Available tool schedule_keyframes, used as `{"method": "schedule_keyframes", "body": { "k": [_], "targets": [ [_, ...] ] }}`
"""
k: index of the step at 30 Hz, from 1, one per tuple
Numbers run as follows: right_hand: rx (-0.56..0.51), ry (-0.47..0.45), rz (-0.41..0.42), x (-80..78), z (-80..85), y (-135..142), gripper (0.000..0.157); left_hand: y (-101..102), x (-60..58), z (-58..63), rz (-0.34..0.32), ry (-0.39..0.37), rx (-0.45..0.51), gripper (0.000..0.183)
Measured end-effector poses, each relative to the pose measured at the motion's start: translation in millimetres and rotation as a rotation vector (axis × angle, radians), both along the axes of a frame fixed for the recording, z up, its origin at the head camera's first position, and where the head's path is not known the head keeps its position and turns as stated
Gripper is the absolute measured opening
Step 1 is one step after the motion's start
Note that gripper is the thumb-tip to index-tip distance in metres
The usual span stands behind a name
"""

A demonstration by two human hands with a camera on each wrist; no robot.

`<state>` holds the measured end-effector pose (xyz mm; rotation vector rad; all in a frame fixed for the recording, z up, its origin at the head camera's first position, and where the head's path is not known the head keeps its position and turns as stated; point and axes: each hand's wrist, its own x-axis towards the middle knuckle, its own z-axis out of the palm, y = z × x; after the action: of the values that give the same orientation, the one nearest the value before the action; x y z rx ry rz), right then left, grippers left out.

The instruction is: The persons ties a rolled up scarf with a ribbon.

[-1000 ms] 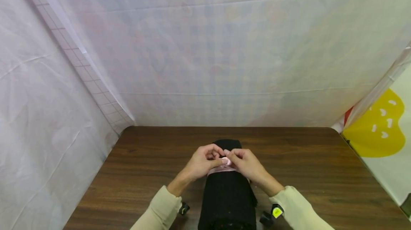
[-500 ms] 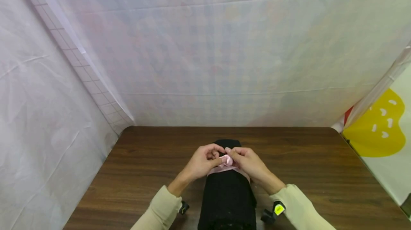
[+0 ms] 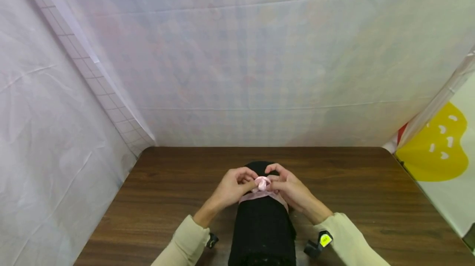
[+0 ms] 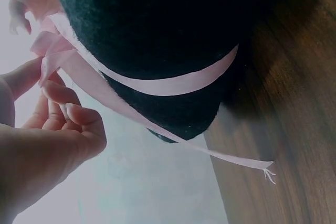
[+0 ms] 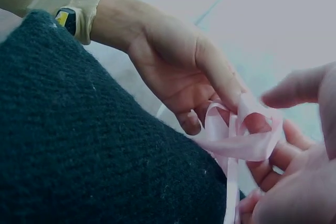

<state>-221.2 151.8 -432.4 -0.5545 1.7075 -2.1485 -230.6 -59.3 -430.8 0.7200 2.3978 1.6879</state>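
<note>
A black knitted roll (image 3: 262, 229) lies lengthwise on the table, with a pink ribbon (image 3: 254, 195) wrapped round its far part. My left hand (image 3: 231, 186) pinches the ribbon between thumb and fingers at the top of the roll. Opposite it, my right hand (image 3: 292, 189) holds the right side of a ribbon loop (image 5: 254, 148) with thumb and curled fingers, its index finger raised. In the left wrist view, a frayed ribbon tail (image 4: 247, 161) hangs past the side of the roll.
The dark wooden table (image 3: 178, 175) runs back to a pale hanging sheet (image 3: 252, 72). White sheeting (image 3: 55, 142) drapes down the left side. Black straps with a yellow-labelled device (image 3: 325, 240) sit at the right wrist.
My right index finger has lifted away from the left fingertips, and the right hand has shifted slightly right. The ribbon loop between the hands shows wider. My left hand stays nearly in place.
</note>
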Motion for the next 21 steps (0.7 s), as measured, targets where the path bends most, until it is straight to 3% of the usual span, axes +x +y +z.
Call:
{"method": "schedule_keyframes", "body": {
  "k": [4, 9, 14, 21],
  "targets": [
    [-0.055, 0.067, 0.080, -0.9, -2.8, 2.1, 0.030, 1.6, -1.0, -0.5, 0.005, -0.022, 0.017, 0.013],
    [-0.038, 0.123, 0.107, -1.1, -3.5, 2.8, 0.025, 2.3, -0.3, 1.6, 0.019, -0.044, 0.027, 0.012],
    [0.029, 0.200, 0.072, -0.6, -3.6, 3.4, 0.022, 0.2, 0.6, 1.5, 0.005, -0.073, 0.031, 0.013],
    [0.146, 0.330, -0.020, 0.5, -3.4, 2.6, 0.030, -0.3, 1.8, 3.5, -0.018, -0.082, 0.029, 0.009]
  ]
}}
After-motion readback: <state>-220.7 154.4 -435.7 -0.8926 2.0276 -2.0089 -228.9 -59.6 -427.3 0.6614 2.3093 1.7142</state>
